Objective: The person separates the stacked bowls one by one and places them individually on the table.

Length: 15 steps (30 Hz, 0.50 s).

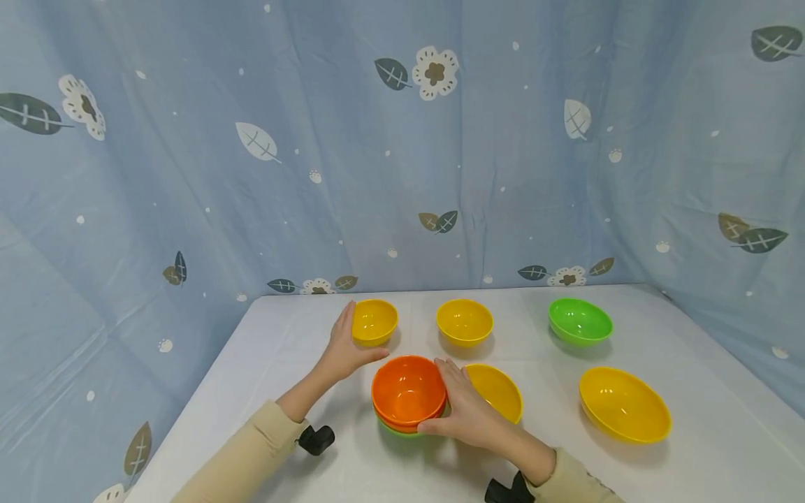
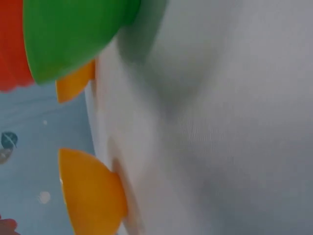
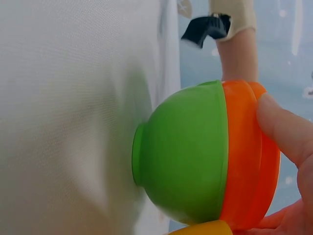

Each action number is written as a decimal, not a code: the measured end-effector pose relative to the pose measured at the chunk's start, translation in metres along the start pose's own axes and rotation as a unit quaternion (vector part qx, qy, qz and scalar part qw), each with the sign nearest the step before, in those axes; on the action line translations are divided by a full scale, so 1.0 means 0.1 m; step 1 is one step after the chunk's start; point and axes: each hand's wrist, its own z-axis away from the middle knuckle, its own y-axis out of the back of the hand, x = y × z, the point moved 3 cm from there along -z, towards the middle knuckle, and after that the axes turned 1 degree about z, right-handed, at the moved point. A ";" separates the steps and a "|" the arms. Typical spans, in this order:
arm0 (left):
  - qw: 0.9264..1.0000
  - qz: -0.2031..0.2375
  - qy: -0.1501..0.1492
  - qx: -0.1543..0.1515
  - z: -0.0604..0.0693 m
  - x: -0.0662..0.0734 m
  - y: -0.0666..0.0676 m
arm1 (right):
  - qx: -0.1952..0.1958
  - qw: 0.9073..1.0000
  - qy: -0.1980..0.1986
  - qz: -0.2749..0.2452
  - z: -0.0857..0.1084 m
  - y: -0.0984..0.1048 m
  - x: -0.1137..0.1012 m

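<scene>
White table point(image 1: 402, 482), 8 bowls point(image 1: 464, 323), left hand point(image 1: 349, 347) wide, right hand point(image 1: 467, 413) gripping top orange bowl point(image 1: 407, 391)

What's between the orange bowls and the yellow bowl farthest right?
The right hand and another yellow bowl, then bare white cloth, in the head view.

Orange bowls point(image 1: 409, 391), yellow bowls point(image 1: 465, 323) and green bowls point(image 1: 581, 323) brighten a white tablecloth point(image 1: 270, 349). Leaves point(image 1: 258, 142) and white flowers point(image 1: 435, 73) (brown at the centre) pattern the blue curtain point(image 1: 352, 175); the sleeves point(image 1: 245, 454) are beige.
</scene>
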 end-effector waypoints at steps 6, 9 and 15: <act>0.995 0.084 0.011 -0.044 0.22 0.08 -0.03 | 0.000 1.000 0.004 -0.005 0.01 0.01 0.01; 0.992 0.103 0.009 -0.066 0.31 0.11 -0.07 | 0.001 1.000 0.006 -0.005 0.01 0.01 0.02; 0.990 0.081 -0.022 -0.114 0.47 0.16 -0.16 | 0.001 1.000 0.002 -0.005 0.01 0.02 0.03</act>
